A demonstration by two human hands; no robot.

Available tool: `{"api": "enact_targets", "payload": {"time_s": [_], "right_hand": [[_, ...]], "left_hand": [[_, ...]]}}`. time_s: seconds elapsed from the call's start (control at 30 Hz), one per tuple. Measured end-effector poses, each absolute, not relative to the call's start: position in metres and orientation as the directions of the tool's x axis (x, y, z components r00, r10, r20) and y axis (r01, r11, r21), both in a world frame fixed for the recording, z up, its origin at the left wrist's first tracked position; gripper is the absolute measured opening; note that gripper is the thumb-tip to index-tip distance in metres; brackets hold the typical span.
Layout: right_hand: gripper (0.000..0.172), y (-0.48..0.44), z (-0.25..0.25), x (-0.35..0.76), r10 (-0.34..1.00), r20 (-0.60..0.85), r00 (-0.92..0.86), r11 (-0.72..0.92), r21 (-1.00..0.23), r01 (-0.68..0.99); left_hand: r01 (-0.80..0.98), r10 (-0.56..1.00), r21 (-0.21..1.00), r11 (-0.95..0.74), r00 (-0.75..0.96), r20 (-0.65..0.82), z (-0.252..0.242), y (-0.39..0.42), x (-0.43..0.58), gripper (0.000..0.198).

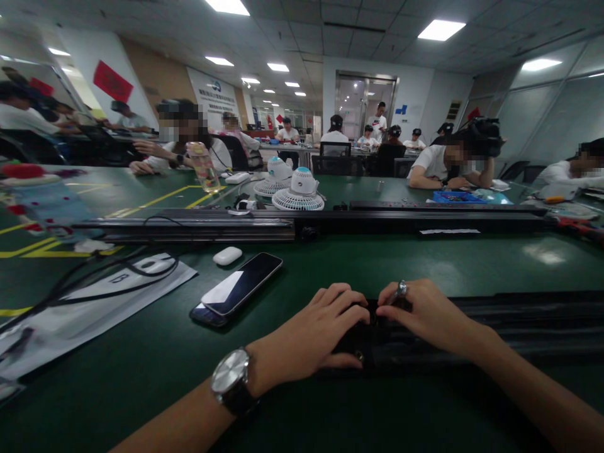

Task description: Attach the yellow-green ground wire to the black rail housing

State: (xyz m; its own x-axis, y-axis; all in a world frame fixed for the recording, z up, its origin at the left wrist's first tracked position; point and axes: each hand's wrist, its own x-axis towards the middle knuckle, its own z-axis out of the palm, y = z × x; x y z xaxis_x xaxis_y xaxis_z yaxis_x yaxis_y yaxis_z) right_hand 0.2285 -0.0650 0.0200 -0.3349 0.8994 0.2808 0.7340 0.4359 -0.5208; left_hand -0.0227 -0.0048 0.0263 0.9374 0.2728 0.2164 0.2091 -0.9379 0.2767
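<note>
Head view: left hand parted, thumb from fingers, across the end of a grooved black rail; right hand with fingertips bunched there, impossible to tell around what. Best to brace the rail firmly, working lightly with fingertips. Left of the rail: smartphone, white earbud case.

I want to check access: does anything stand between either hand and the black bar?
Nothing visible does. The left hand and right hand are both at the left end of the black bar. The phone lies aside, left of both.
</note>
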Motion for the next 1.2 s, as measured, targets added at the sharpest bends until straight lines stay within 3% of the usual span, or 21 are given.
{"api": "enact_targets", "payload": {"time_s": [0.67, 0.87, 1.2], "right_hand": [[0.004, -0.0672, 0.0184, 0.2301, 0.878, 0.311, -0.363, 0.474, -0.468, 0.746], [0.01, -0.0643, 0.0171, 0.2355, 0.837, 0.337, -0.431, 0.538, -0.363, 0.761], [0.004, -0.0658, 0.0196, 0.233, 0.866, 0.381, -0.324, 0.479, -0.448, 0.755]], "left_hand": [[0.205, 0.27, 0.282, -0.937, 0.94, 0.211, 0.0258, -0.0043, -0.0235, 0.052], [0.213, 0.27, 0.279, -0.936, 0.945, 0.185, 0.0258, -0.0035, -0.0228, 0.051], [0.19, 0.264, 0.312, -0.931, 0.94, 0.215, 0.0255, -0.0028, -0.0229, 0.05]]}}
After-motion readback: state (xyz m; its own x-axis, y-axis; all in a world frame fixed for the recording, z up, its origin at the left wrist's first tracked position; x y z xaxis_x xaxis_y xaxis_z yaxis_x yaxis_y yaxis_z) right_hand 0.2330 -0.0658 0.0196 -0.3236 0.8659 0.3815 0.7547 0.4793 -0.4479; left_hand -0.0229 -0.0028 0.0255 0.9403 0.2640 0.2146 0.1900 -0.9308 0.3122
